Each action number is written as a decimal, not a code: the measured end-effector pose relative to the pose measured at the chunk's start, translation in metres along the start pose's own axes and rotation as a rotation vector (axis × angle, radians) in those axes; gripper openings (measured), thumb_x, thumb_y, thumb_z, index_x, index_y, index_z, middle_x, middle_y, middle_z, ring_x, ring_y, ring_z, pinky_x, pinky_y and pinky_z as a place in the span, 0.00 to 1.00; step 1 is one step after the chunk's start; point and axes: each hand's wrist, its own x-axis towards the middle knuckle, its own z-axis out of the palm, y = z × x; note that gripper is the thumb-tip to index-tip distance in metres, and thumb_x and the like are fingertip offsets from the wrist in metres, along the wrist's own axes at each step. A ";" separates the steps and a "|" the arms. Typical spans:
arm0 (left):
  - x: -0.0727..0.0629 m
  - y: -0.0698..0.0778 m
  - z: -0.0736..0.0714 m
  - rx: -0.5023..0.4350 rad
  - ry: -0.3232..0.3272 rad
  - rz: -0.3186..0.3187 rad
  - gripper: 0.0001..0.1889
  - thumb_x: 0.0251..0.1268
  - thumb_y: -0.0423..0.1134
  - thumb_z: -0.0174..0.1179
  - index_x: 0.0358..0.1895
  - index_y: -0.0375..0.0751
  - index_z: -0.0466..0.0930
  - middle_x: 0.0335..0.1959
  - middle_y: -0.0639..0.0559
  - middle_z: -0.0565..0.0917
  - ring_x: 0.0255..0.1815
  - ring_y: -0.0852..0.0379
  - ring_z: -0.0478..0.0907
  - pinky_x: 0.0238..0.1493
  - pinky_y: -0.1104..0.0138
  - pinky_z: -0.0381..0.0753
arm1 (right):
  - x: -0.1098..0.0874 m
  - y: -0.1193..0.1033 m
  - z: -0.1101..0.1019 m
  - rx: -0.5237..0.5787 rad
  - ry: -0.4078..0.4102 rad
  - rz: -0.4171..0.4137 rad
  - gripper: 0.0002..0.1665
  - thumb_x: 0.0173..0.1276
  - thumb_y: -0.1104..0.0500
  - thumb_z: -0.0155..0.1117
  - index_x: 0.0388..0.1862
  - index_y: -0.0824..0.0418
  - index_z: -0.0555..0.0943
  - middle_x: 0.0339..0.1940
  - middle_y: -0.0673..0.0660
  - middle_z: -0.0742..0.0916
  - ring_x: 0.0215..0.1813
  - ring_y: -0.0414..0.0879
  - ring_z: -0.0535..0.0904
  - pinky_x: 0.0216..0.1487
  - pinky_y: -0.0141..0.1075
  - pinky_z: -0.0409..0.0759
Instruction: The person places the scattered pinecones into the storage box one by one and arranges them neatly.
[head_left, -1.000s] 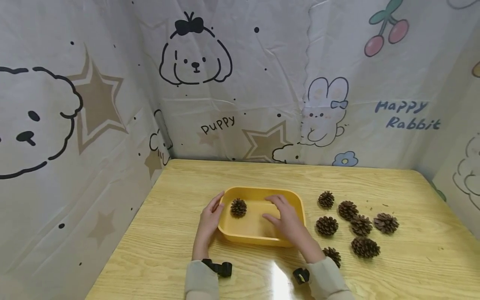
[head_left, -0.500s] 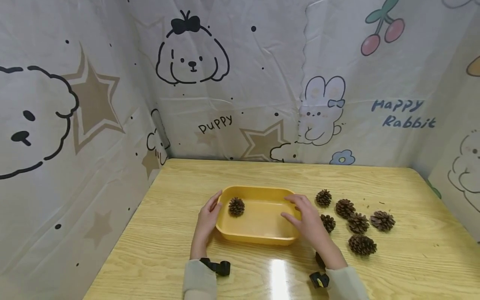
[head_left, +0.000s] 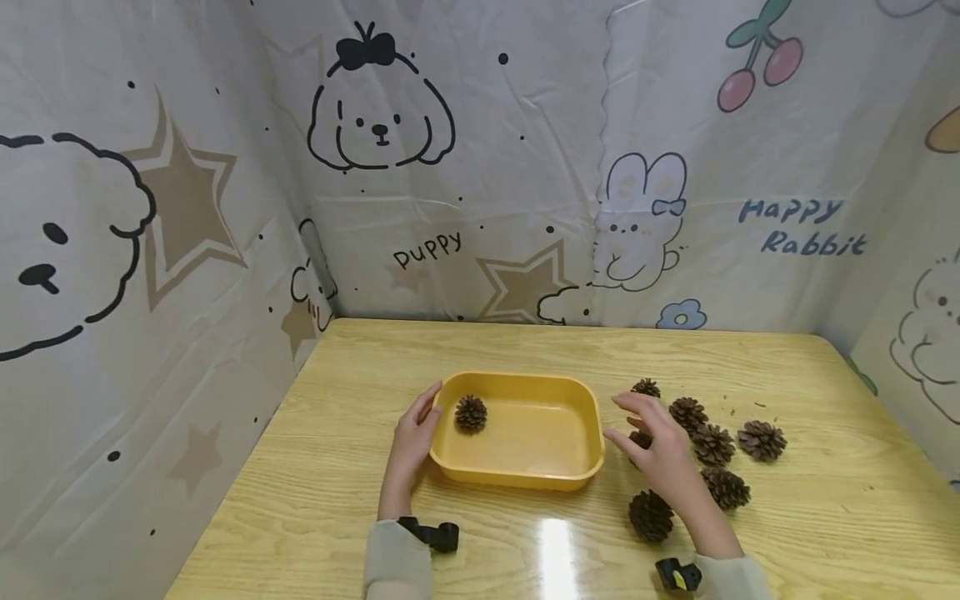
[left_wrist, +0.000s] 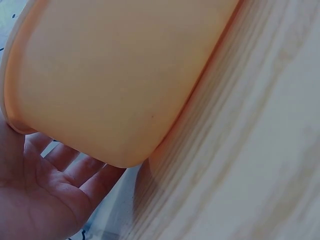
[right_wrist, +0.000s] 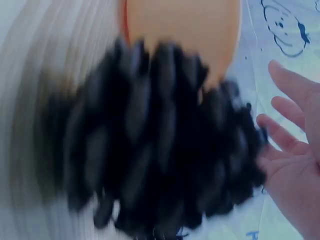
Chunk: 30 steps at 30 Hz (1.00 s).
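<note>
A yellow rectangular tray [head_left: 517, 479] with rounded corners stands on the table, with one pine cone [head_left: 471, 414] in its left part. My left hand [head_left: 411, 446] holds the tray's left end; in the left wrist view the fingers of that hand [left_wrist: 55, 195] lie along the tray's outer wall [left_wrist: 120, 85]. Just right of the tray, my right hand [head_left: 663, 446] hovers with thumb and fingers apart and nothing between them. It partly hides a pine cone [head_left: 640, 439] below it. Blurred dark pine cones [right_wrist: 150, 140] fill the right wrist view beside the right hand [right_wrist: 295, 135].
Several more pine cones lie right of the tray, among them one near the front [head_left: 651, 516], one at the far right [head_left: 762, 440] and one at the back [head_left: 646, 387]. A patterned cloth [head_left: 525, 167] hangs behind the wooden table [head_left: 285, 483].
My right hand has moved right, from above the tray's inside to over the pine cones beside it, staying empty. The left hand stays at the tray's left end. The view has shifted slightly.
</note>
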 end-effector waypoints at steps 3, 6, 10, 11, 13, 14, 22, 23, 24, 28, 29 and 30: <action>-0.001 0.001 0.000 -0.018 -0.001 0.004 0.23 0.76 0.40 0.49 0.72 0.48 0.67 0.73 0.42 0.67 0.74 0.43 0.66 0.71 0.50 0.70 | -0.004 0.004 -0.009 0.023 0.032 -0.008 0.29 0.53 0.72 0.74 0.56 0.67 0.79 0.56 0.63 0.81 0.58 0.17 0.68 0.56 0.13 0.74; -0.002 0.001 0.000 -0.019 -0.002 0.010 0.23 0.77 0.40 0.49 0.72 0.47 0.67 0.74 0.41 0.67 0.75 0.42 0.64 0.73 0.50 0.68 | -0.008 0.008 -0.018 0.037 0.056 0.003 0.30 0.51 0.74 0.74 0.55 0.68 0.79 0.55 0.63 0.81 0.57 0.16 0.68 0.56 0.12 0.72; -0.002 0.000 0.001 -0.006 0.000 0.003 0.23 0.76 0.39 0.49 0.72 0.49 0.68 0.74 0.42 0.67 0.75 0.42 0.64 0.73 0.50 0.68 | -0.015 0.014 -0.031 0.032 0.076 0.013 0.32 0.49 0.76 0.74 0.56 0.68 0.79 0.56 0.65 0.80 0.56 0.14 0.68 0.57 0.11 0.71; -0.001 -0.001 0.001 -0.003 0.001 0.003 0.23 0.76 0.39 0.49 0.72 0.49 0.68 0.74 0.42 0.67 0.74 0.43 0.65 0.72 0.50 0.69 | -0.017 0.015 -0.034 0.035 0.080 0.011 0.32 0.48 0.76 0.74 0.56 0.68 0.79 0.56 0.65 0.80 0.56 0.14 0.68 0.57 0.11 0.71; -0.001 -0.002 0.001 -0.001 0.002 0.001 0.23 0.77 0.40 0.49 0.72 0.50 0.68 0.73 0.43 0.68 0.74 0.43 0.66 0.72 0.50 0.69 | -0.020 0.017 -0.040 0.035 0.092 0.004 0.34 0.47 0.77 0.74 0.57 0.69 0.79 0.55 0.66 0.80 0.56 0.15 0.69 0.57 0.11 0.71; -0.001 -0.003 0.001 0.000 0.002 0.002 0.23 0.77 0.40 0.49 0.72 0.50 0.68 0.73 0.43 0.68 0.74 0.43 0.66 0.72 0.50 0.70 | -0.022 0.018 -0.044 0.033 0.100 0.002 0.34 0.46 0.78 0.74 0.56 0.68 0.79 0.55 0.67 0.80 0.55 0.15 0.70 0.56 0.11 0.71; -0.001 -0.003 0.001 0.007 0.000 0.002 0.23 0.77 0.40 0.49 0.72 0.50 0.68 0.75 0.44 0.66 0.75 0.44 0.64 0.72 0.50 0.68 | -0.039 0.029 -0.066 -0.034 0.112 0.059 0.33 0.48 0.75 0.75 0.57 0.65 0.80 0.56 0.52 0.80 0.55 0.14 0.68 0.55 0.07 0.68; -0.001 -0.003 0.001 0.009 0.002 0.002 0.23 0.77 0.40 0.49 0.72 0.50 0.68 0.75 0.44 0.66 0.75 0.44 0.64 0.72 0.50 0.68 | -0.041 0.031 -0.068 -0.038 0.104 0.078 0.32 0.49 0.74 0.75 0.57 0.64 0.80 0.57 0.48 0.79 0.56 0.13 0.68 0.55 0.07 0.68; -0.001 -0.003 0.001 0.008 0.004 0.002 0.23 0.77 0.40 0.49 0.72 0.50 0.68 0.75 0.44 0.66 0.75 0.44 0.64 0.72 0.50 0.69 | -0.043 0.033 -0.070 -0.036 0.098 0.092 0.32 0.50 0.73 0.75 0.57 0.64 0.81 0.57 0.44 0.78 0.56 0.14 0.67 0.55 0.07 0.67; -0.002 -0.003 0.001 0.006 0.000 0.005 0.23 0.77 0.41 0.49 0.72 0.50 0.67 0.75 0.44 0.65 0.75 0.44 0.64 0.72 0.50 0.69 | -0.050 0.037 -0.076 -0.019 0.077 0.125 0.31 0.51 0.73 0.74 0.57 0.63 0.80 0.57 0.37 0.76 0.58 0.16 0.68 0.56 0.08 0.67; -0.002 -0.003 0.001 0.005 -0.002 0.009 0.23 0.77 0.41 0.49 0.72 0.49 0.67 0.75 0.44 0.65 0.75 0.44 0.64 0.72 0.50 0.69 | -0.051 0.038 -0.078 -0.019 0.075 0.131 0.31 0.51 0.72 0.75 0.57 0.63 0.80 0.57 0.35 0.76 0.58 0.16 0.68 0.57 0.08 0.67; -0.002 -0.002 0.001 0.002 -0.005 0.009 0.23 0.77 0.41 0.49 0.73 0.49 0.67 0.75 0.44 0.65 0.75 0.44 0.63 0.72 0.50 0.68 | -0.053 0.039 -0.079 -0.020 0.074 0.139 0.31 0.51 0.72 0.75 0.57 0.64 0.80 0.58 0.33 0.75 0.57 0.15 0.68 0.57 0.07 0.67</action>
